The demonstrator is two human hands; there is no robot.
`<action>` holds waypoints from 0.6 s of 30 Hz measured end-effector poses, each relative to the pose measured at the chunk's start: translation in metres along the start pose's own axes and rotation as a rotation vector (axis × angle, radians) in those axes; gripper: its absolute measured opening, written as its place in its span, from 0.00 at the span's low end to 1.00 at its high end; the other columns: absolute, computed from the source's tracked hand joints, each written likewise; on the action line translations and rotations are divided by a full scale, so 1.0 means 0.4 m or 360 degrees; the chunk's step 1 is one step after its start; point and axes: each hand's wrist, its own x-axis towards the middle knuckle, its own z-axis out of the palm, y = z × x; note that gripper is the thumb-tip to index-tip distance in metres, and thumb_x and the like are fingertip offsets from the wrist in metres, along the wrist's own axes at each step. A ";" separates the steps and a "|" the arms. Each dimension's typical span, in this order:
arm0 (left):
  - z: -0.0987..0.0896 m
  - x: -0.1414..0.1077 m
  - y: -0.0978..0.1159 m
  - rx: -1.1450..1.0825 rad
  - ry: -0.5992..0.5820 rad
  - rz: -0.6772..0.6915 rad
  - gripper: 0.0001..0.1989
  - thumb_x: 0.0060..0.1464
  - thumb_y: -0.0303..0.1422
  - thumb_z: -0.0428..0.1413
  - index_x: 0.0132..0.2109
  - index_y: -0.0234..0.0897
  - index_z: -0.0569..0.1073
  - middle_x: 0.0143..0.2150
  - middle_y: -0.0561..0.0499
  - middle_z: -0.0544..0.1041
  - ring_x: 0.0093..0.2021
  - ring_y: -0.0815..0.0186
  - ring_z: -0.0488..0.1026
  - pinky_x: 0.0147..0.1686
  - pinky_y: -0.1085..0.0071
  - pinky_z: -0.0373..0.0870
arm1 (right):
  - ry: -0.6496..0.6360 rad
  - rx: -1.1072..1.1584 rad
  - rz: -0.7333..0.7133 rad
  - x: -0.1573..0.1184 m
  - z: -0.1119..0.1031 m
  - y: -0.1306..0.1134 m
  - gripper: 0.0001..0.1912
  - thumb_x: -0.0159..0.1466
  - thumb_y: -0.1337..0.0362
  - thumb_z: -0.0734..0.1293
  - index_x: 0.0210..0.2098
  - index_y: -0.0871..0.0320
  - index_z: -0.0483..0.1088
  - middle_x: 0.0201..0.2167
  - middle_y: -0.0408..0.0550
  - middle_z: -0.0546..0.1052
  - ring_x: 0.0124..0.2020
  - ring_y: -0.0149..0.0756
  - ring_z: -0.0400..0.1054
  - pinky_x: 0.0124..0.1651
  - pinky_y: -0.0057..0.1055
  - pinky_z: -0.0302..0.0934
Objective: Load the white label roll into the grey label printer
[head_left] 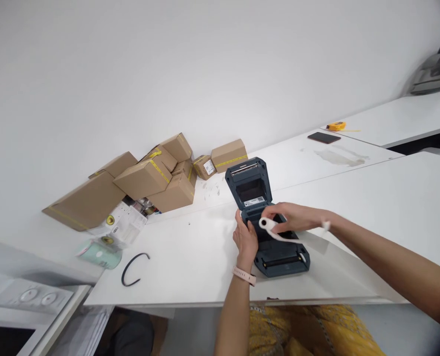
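A dark label printer [282, 267] stands on the white table with its lid [247, 170] swung up. My right hand [288, 216] grips a white paper roll [268, 224] with a dark core, just above the printer's open compartment. A loose strip of paper trails from the roll to the right. My left hand [246, 240] rests against the left side of the printer, its thumb reaching over the edge by the compartment. A pink band is round my left wrist.
Several cardboard boxes [143, 180] are stacked at the back left. Nearby lie plastic-wrapped packets [125, 225], a mint-green cylinder [101, 254] and a black curved band [130, 269]. A phone [324, 137] and a yellow tape measure [336, 126] lie at the back right. The table's front edge [190, 305] is close.
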 end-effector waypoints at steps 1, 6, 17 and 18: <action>0.002 0.000 -0.001 -0.0004 0.0006 0.0011 0.27 0.67 0.31 0.43 0.71 0.37 0.53 0.61 0.38 0.76 0.59 0.51 0.75 0.55 0.56 0.67 | 0.0144 0.0249 0.0032 -0.038 -0.018 0.005 0.18 0.64 0.52 0.67 0.49 0.55 0.71 0.46 0.51 0.79 0.47 0.44 0.72 0.49 0.35 0.63; 0.009 0.002 -0.007 -0.0022 0.0014 0.0009 0.26 0.68 0.32 0.43 0.70 0.36 0.55 0.62 0.35 0.74 0.62 0.50 0.72 0.57 0.55 0.66 | 0.0921 0.0838 0.0395 -0.255 -0.030 0.172 0.36 0.58 0.39 0.68 0.60 0.49 0.60 0.50 0.55 0.75 0.49 0.48 0.71 0.47 0.38 0.66; 0.005 0.003 -0.005 0.0006 0.0013 -0.0008 0.25 0.68 0.33 0.44 0.69 0.37 0.57 0.60 0.37 0.77 0.60 0.51 0.74 0.55 0.57 0.66 | 0.1400 0.0196 0.1332 -0.406 0.152 0.409 0.26 0.54 0.42 0.67 0.45 0.50 0.68 0.39 0.57 0.80 0.39 0.50 0.77 0.41 0.44 0.68; 0.004 0.002 -0.005 0.0005 0.0012 -0.0009 0.25 0.67 0.33 0.44 0.69 0.37 0.57 0.60 0.37 0.76 0.60 0.51 0.74 0.55 0.57 0.66 | 0.1402 0.0135 0.1322 -0.406 0.157 0.411 0.25 0.55 0.43 0.67 0.45 0.50 0.69 0.38 0.56 0.81 0.37 0.49 0.78 0.39 0.43 0.68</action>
